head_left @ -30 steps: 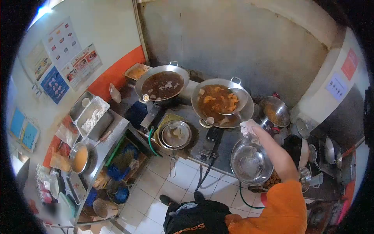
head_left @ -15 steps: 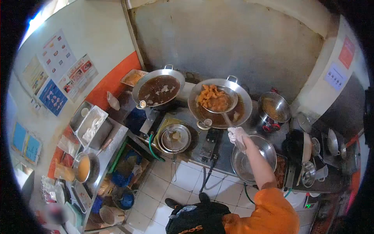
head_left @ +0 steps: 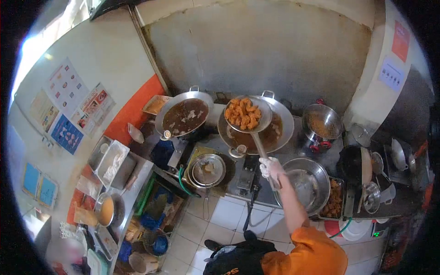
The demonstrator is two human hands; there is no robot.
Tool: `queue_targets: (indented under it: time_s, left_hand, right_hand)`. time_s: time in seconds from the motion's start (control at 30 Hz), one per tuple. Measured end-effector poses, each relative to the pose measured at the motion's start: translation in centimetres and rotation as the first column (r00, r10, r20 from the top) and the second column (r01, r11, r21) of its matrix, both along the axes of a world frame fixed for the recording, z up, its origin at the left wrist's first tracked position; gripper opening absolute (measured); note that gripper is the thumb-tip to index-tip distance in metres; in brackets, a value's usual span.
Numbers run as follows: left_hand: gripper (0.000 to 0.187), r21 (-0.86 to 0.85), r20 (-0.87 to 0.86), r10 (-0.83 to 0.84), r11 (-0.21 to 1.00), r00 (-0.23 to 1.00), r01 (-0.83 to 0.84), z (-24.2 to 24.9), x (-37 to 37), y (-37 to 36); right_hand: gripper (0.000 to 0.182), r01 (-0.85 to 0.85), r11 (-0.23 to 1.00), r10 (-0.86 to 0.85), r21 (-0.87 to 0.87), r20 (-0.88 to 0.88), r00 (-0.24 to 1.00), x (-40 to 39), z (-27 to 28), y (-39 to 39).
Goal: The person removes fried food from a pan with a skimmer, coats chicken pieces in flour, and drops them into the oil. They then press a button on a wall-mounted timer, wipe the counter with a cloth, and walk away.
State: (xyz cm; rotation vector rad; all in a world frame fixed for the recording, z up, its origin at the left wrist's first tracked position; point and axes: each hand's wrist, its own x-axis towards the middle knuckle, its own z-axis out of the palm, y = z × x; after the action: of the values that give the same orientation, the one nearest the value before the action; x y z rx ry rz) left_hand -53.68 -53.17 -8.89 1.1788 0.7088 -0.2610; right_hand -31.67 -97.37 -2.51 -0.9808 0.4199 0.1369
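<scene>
My right hand (head_left: pixel 271 167), in a thin clear glove, grips the long handle of a metal skimmer (head_left: pixel 248 114). The skimmer is lifted above the right wok (head_left: pixel 284 120) of brown oil and holds a heap of golden fried pieces (head_left: pixel 243 112). A second wok (head_left: pixel 185 115) of dark oil with a few bits sits to the left. A large steel bowl (head_left: pixel 310 184) stands just right of my hand. My left hand is out of view.
A steel pot (head_left: pixel 322 123) of crumbs stands at right, a tray of fried food (head_left: pixel 335 199) lies beside the bowl. A lidded pan (head_left: pixel 207 169) sits on the counter front. Batter bowl (head_left: pixel 108 210) and flour tray (head_left: pixel 113 161) are on the left shelf. Tiled floor lies below.
The skimmer has risen out of the right wok's oil with the fried pieces. My right hand has pulled back toward me and left, away from the wok.
</scene>
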Motion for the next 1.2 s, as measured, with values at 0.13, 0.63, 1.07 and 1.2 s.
queue_targets:
  time_s: [0.13,0.63,1.07,1.2]
  left_hand:
    - [0.057,0.012,0.007,-0.003,1.000,1.000,0.003,-0.2,-0.7,-0.6]
    - [0.057,0.028,0.009,-0.047,0.999,0.999,0.046,-0.4,-2.1,-3.6]
    - [0.058,0.042,-0.033,-0.069,0.997,0.997,0.070,-0.3,-1.5,-5.9]
    - [0.058,0.043,-0.042,-0.056,0.997,0.998,0.058,-0.6,-1.7,-6.2]
  right_hand:
    - [0.017,0.035,0.999,-0.035,0.007,0.025,0.999,-1.2,3.6,-0.3]
    - [0.024,0.052,0.996,-0.048,-0.077,0.054,0.997,-4.5,5.7,-3.0]
    - [0.020,0.301,0.954,-0.301,-0.012,-0.028,0.953,-11.3,3.3,-13.4]
    - [0.022,0.419,0.898,-0.429,-0.130,-0.052,0.902,-11.3,5.4,-16.3]
